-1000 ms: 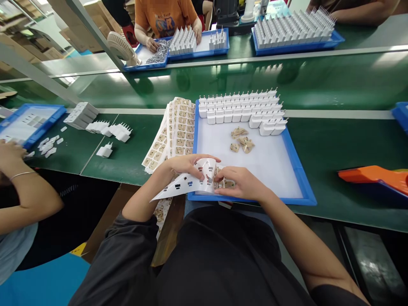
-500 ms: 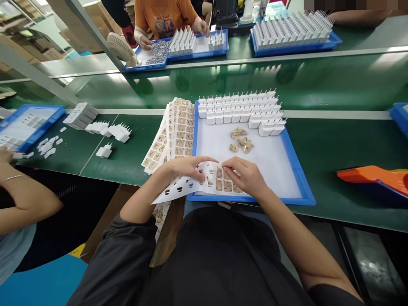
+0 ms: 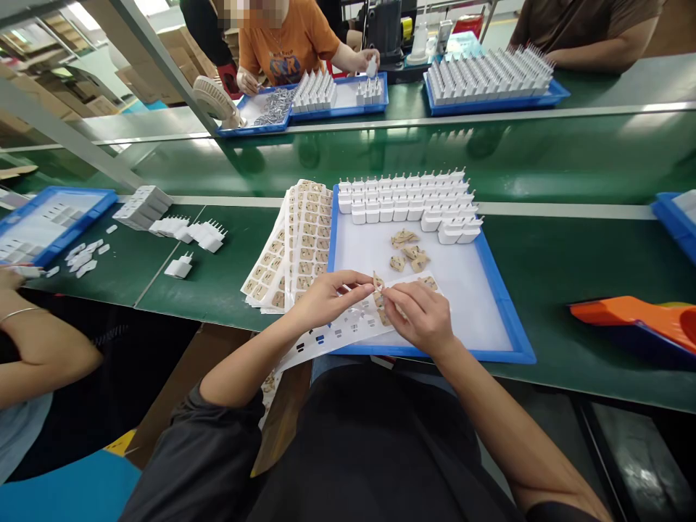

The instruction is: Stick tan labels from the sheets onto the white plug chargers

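Between the fingertips of both hands is a small tan sticker (image 3: 378,281). My left hand (image 3: 333,296) pinches it from the left, and my right hand (image 3: 421,312) meets it from the right. Beneath them a sticker sheet (image 3: 348,328), partly peeled, lies across the near left edge of the blue-rimmed tray (image 3: 503,312). Crumpled tan pieces (image 3: 416,257) rest on the tray's white surface. White plug adapters (image 3: 402,206) stand in rows at the tray's far side, pins up. Left of the tray lie stacked sheets of tan stickers (image 3: 307,232).
At the left are loose white adapters (image 3: 206,235), small white pieces (image 3: 81,257) and another blue tray (image 3: 70,239) near a person's arm. An orange object (image 3: 641,315) lies right. Across the line, people sit behind trays of plugs (image 3: 489,76).
My left hand has moved up and right to meet my right hand. A small tan sticker now shows raised between the fingertips. The sheet has shifted and tilted beneath them.
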The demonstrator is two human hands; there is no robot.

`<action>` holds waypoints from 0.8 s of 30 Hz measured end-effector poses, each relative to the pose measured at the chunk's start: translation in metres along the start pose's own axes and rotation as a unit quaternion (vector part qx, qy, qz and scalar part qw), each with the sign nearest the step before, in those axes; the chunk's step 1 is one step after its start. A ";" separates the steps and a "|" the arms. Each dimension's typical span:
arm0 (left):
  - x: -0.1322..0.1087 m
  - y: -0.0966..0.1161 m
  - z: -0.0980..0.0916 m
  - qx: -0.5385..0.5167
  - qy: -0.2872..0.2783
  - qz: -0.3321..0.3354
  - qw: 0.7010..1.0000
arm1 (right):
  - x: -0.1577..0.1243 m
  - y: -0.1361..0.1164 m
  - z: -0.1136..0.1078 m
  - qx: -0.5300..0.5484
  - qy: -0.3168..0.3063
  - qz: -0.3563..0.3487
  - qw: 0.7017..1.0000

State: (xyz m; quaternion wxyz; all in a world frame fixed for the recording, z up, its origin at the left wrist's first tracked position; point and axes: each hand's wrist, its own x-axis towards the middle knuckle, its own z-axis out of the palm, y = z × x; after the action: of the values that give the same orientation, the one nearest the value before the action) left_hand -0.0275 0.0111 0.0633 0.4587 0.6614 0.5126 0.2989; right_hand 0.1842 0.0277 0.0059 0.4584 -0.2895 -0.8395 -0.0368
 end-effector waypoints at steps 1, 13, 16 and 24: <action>0.000 -0.001 0.002 -0.005 0.002 -0.005 1.000 | 0.000 -0.001 -0.001 0.019 -0.022 0.001 1.000; -0.009 0.003 0.001 0.042 -0.073 0.012 0.996 | 0.011 0.000 -0.011 0.282 -0.032 0.215 0.934; -0.009 0.005 0.005 0.041 -0.086 0.002 0.995 | 0.011 0.001 -0.011 0.284 -0.044 0.189 0.939; 0.049 -0.027 -0.035 0.090 0.002 -0.020 0.996 | 0.009 0.002 -0.014 0.272 0.007 0.194 0.942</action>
State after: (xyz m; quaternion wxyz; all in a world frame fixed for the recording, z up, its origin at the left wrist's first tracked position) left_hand -0.0542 0.0699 0.0492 0.4021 0.6891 0.5513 0.2440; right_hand 0.1920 0.0292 0.0209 0.5234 -0.3110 -0.7420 0.2808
